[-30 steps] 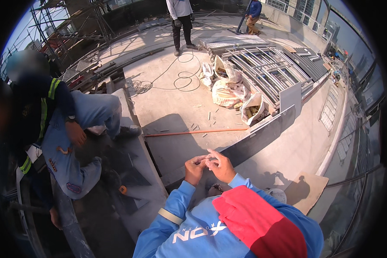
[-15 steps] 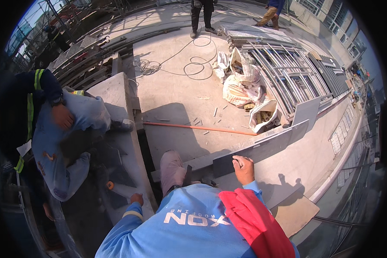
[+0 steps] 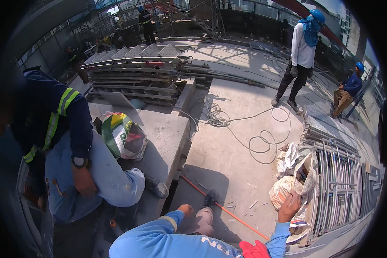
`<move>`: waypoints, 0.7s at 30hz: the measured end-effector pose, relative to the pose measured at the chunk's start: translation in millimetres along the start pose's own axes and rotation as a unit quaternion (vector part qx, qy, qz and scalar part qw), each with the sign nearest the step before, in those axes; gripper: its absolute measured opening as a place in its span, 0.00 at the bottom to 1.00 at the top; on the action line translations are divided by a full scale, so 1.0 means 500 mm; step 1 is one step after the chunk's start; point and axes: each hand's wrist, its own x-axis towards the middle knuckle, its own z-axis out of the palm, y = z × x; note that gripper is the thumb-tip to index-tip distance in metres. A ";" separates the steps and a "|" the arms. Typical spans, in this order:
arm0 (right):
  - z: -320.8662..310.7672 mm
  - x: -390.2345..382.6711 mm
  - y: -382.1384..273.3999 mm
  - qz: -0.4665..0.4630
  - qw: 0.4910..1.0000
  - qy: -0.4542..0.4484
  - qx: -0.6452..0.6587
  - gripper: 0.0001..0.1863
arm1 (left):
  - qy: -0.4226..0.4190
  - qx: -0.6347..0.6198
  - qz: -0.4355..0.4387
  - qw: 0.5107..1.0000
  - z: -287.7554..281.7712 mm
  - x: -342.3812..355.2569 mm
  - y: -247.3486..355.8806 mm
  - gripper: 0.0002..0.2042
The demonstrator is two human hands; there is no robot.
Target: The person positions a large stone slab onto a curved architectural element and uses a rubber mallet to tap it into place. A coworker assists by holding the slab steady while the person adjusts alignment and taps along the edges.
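My left hand (image 3: pixel 186 210), in a light blue sleeve, is curled closed in front of my body above my leg. I see nothing in it. Out to the right, my right hand (image 3: pixel 290 207) is raised with fingers bent together, in front of the white sacks (image 3: pixel 284 191). Whatever it may hold is too small to make out. Below and between the hands, an orange-red pipe (image 3: pixel 221 207) lies across the concrete floor (image 3: pixel 228 142). My shoe (image 3: pixel 210 198) stands beside that pipe.
A co-worker (image 3: pixel 73 116) sits close at left beside a colourful bag (image 3: pixel 124 135) on a concrete ledge (image 3: pixel 165 142). Loose cable (image 3: pixel 262 142) coils ahead. Scaffold frames (image 3: pixel 337 189) lie at right, stacked planks (image 3: pixel 133 77) far left. Another person (image 3: pixel 303 56) stands ahead.
My view has swung left and up. My left hand has lifted away from the ledge area with the orange-tipped item; my right hand has moved from the dark board toward the sacks. My foot is forward by the pipe.
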 end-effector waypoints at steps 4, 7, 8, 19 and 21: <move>0.248 0.064 0.149 0.190 0.952 -0.207 -0.118 0.12 | 0.136 -0.227 -0.006 0.964 -0.284 0.236 0.188 0.19; 0.353 -0.052 0.207 0.414 0.817 -0.369 -0.157 0.15 | 0.141 -0.183 0.041 0.972 -0.473 0.362 0.252 0.17; 0.374 -0.094 0.222 0.462 0.771 -0.409 -0.155 0.15 | 0.126 -0.143 0.084 0.978 -0.513 0.410 0.270 0.16; 0.731 0.107 0.492 0.663 0.569 -0.475 -0.107 0.28 | 0.185 0.061 0.037 0.980 -0.945 1.059 0.288 0.11; 0.886 0.248 0.602 0.641 0.581 -0.487 -0.118 0.30 | 0.190 0.068 -0.028 0.979 -1.047 1.202 0.342 0.15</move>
